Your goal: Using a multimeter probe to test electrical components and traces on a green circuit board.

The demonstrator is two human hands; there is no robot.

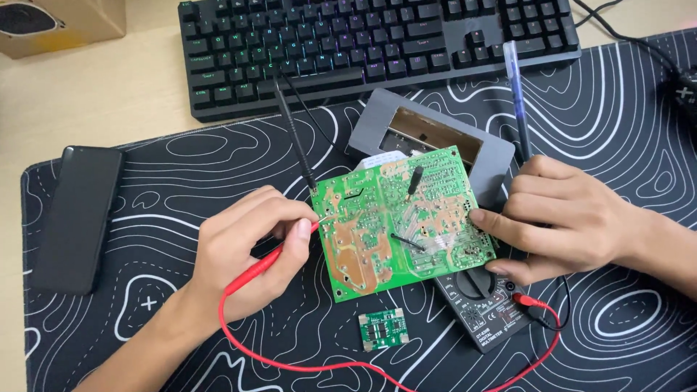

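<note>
Overhead, a person's left hand [250, 250] pinches a red probe [270, 260] between thumb and fingers, its tip touching the left edge of a green circuit board [399, 218] that lies solder side up at the middle of the worktop [87, 94]. The right hand [566, 221] is curled closed at the board's right edge, fingertips pressing on it; what else it grips cannot be made out. A black probe [294, 131] slants down to the board's far left corner. The board rests partly on a grey housing [435, 134] and a black multimeter [490, 305], from which a red lead [363, 366] loops along the near edge. A small green board [383, 328] lies just near of it on the patterned black mat [617, 116]. A keyboard [377, 43] sits at the far side, a dark phone [76, 218] at the left, and a blue pen [517, 91] far right.
</note>
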